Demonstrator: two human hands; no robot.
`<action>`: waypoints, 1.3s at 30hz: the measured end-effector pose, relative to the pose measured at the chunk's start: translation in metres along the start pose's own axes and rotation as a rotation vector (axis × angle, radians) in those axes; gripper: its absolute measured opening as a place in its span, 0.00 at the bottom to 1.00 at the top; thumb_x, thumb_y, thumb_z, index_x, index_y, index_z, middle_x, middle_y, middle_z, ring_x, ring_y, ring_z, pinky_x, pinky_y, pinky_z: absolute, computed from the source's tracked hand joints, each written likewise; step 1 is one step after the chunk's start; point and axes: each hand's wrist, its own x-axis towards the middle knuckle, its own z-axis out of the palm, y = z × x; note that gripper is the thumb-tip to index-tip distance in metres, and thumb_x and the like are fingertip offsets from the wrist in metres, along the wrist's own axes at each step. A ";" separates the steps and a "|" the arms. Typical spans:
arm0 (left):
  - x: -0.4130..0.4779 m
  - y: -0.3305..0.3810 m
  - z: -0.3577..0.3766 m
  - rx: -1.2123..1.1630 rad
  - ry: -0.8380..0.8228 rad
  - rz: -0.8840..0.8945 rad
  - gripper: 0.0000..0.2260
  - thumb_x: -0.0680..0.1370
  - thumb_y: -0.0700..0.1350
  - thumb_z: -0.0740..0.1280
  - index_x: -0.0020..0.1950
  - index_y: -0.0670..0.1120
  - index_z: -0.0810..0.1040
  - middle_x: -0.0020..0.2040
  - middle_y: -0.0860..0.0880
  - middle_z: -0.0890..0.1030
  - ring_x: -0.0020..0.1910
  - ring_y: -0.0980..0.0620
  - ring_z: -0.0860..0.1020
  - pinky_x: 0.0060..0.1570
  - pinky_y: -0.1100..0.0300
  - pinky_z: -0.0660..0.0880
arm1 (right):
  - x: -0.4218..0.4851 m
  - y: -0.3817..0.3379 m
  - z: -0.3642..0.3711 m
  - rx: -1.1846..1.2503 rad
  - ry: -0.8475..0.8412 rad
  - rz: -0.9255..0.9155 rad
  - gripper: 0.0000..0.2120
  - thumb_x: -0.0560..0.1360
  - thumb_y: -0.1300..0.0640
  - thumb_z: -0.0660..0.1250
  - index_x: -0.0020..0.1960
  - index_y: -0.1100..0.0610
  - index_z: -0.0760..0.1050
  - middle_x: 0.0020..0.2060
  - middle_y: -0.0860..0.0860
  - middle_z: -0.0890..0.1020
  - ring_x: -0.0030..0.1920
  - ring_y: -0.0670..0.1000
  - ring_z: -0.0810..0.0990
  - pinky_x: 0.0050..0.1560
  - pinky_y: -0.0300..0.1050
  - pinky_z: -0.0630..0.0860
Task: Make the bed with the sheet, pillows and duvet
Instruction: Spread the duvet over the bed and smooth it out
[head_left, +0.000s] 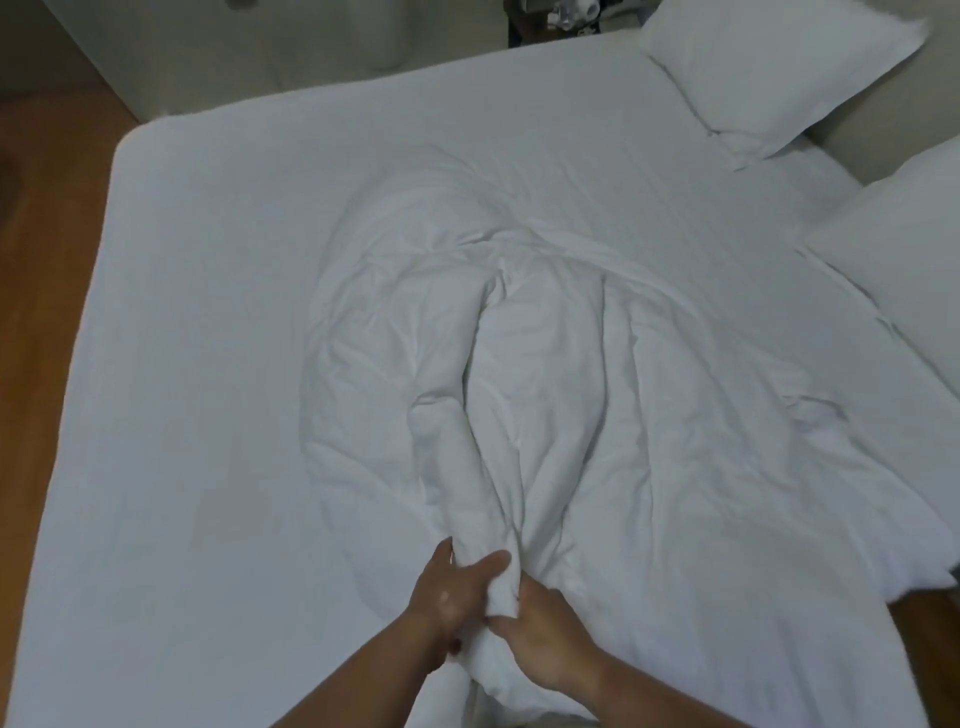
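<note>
A white duvet (561, 374) lies bunched in thick folds across the middle and right of the bed. The fitted white sheet (208, 322) is stretched flat over the mattress. Two white pillows lean at the head end, one at the far right corner (779, 73) and one at the right edge (904, 270). My left hand (452, 592) grips a gathered fold of the duvet at the near edge, thumb over the cloth. My right hand (545, 639) holds the same bunch just beside it, fingers curled into the fabric.
Wooden floor (47, 218) runs along the left side of the bed. A pale wall and a light cylindrical object (384, 36) stand beyond the far edge. A dark bedside stand (550, 21) sits behind the far corner.
</note>
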 end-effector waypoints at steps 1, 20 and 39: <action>-0.004 0.001 -0.011 -0.028 0.024 0.100 0.33 0.65 0.65 0.72 0.66 0.54 0.73 0.59 0.53 0.82 0.55 0.48 0.81 0.54 0.43 0.78 | -0.005 -0.019 0.006 -0.003 0.056 -0.030 0.30 0.75 0.50 0.67 0.76 0.41 0.64 0.66 0.41 0.77 0.66 0.44 0.75 0.64 0.36 0.70; -0.082 -0.035 -0.161 0.050 0.056 0.608 0.44 0.65 0.64 0.78 0.75 0.52 0.62 0.71 0.52 0.73 0.66 0.52 0.75 0.65 0.60 0.71 | 0.012 -0.376 0.025 0.470 0.528 -0.305 0.23 0.70 0.55 0.76 0.62 0.62 0.77 0.54 0.58 0.83 0.55 0.59 0.83 0.60 0.57 0.79; -0.083 -0.019 -0.151 0.001 0.405 0.725 0.19 0.75 0.55 0.72 0.56 0.42 0.79 0.51 0.49 0.83 0.54 0.49 0.81 0.51 0.64 0.72 | -0.045 -0.096 0.105 -0.020 0.423 -0.164 0.22 0.74 0.43 0.72 0.66 0.46 0.75 0.58 0.40 0.82 0.60 0.43 0.79 0.56 0.32 0.73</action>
